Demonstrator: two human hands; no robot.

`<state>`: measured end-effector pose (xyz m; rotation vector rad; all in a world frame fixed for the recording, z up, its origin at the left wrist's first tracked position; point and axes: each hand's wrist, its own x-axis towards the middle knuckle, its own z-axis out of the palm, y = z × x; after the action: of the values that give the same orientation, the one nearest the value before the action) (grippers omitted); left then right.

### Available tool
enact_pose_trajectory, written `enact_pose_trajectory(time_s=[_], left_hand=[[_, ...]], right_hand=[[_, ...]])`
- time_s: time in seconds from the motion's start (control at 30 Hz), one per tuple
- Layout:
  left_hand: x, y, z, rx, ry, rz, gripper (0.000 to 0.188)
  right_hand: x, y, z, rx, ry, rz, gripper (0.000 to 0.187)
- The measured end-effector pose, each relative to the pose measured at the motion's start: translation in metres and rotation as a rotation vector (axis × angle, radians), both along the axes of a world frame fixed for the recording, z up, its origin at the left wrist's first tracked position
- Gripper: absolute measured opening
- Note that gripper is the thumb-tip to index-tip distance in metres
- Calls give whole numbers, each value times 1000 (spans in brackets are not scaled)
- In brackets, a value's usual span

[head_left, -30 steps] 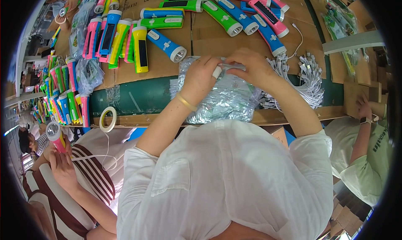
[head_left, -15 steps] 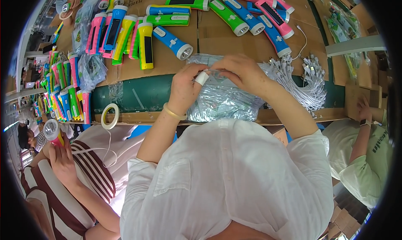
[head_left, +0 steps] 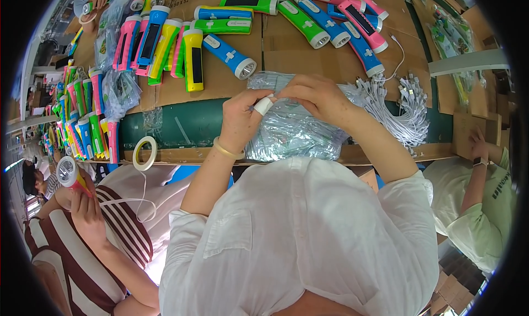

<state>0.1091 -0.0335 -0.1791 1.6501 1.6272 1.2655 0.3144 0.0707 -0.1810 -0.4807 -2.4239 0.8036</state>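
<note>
Both hands, left [head_left: 239, 120] and right [head_left: 314, 95], fingertips pinched together on one clear plastic sleeve [head_left: 292, 126] (atop the stack).

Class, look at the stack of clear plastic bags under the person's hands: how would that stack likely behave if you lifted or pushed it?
The stack of clear plastic bags looks thin and crinkled, so it would probably flop and sag when lifted. Its glossy, shiny film suggests the sheets may slide over each other if pushed. It seems light for its size, lying flat between the left hand and right hand.
</note>
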Motion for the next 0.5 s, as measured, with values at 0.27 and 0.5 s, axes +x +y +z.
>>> enact_pose_trajectory(time_s=[0.27, 0.5], left_hand=[[9, 10, -1, 131, 138, -188, 29], [2, 3, -11, 69, 139, -193, 21]], right_hand=[[7, 5, -2, -39, -27, -1, 19], [91, 26, 7, -299, -130, -96, 21]])
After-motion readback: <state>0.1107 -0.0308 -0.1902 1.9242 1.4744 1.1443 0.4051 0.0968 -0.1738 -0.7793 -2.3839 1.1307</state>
